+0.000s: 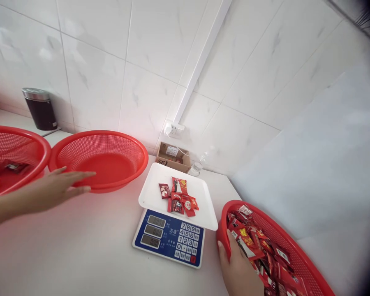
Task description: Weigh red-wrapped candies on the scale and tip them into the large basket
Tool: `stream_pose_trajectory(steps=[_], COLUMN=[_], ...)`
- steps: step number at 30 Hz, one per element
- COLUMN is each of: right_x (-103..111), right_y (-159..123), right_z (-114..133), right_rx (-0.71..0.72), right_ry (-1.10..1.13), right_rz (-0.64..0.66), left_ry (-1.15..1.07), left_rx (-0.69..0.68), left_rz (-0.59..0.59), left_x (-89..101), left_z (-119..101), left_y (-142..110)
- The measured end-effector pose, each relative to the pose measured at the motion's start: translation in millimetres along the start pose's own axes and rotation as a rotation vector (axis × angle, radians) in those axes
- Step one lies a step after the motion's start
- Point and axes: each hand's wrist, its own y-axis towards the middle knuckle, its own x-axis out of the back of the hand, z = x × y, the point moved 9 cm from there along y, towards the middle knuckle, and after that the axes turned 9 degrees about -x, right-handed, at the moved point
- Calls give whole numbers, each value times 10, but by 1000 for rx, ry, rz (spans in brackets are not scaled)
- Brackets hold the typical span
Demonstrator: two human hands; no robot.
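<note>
My left hand [60, 187] is open, fingers stretched out over the near left rim of a red plastic basket [106, 166]. Whether it touches that rim I cannot tell. At the lower right my right hand [242, 271] grips the edge of another red basket [226, 213], which is filled with small red packets [262, 246]. Between the hands stands a digital scale [169, 238] with a blue keypad and a white tray [151, 181]. Several small red and dark-red packets [179, 187] lie in a cluster on the tray. The display's top line appears to read 0.058.
A third red basket [45, 150] with a few packets stands at the far left. Behind it is a black canister [40, 109]. An open cardboard box [174, 162] and a clear bottle [197, 166] stand against the tiled wall, below a socket [174, 129].
</note>
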Motion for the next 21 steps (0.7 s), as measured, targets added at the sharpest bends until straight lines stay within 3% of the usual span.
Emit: stream_pose_trajectory(steps=[3, 6, 9, 14, 17, 21], right_x=[86, 172, 77, -173, -251, -225], right_y=[41, -16, -55, 37, 110, 201], right_z=[24, 353, 919, 1687, 1888, 1945], right_rx=[71, 246, 362, 343, 340, 375], right_ry=[142, 284, 293, 187, 135, 119], right_rz=[-164, -252, -88, 205, 271, 214], left_ry=[53, 133, 153, 58, 4, -12], left_rx=[-31, -52, -73, -69, -126, -186], left_rz=[37, -58, -169, -384, -459, -449], left_x=[-303, -366, -305, -108, -78, -164], left_z=[-281, -439, -576, -825, -951, -988], left_y=[-209, -305, -314, -350, -421, -491])
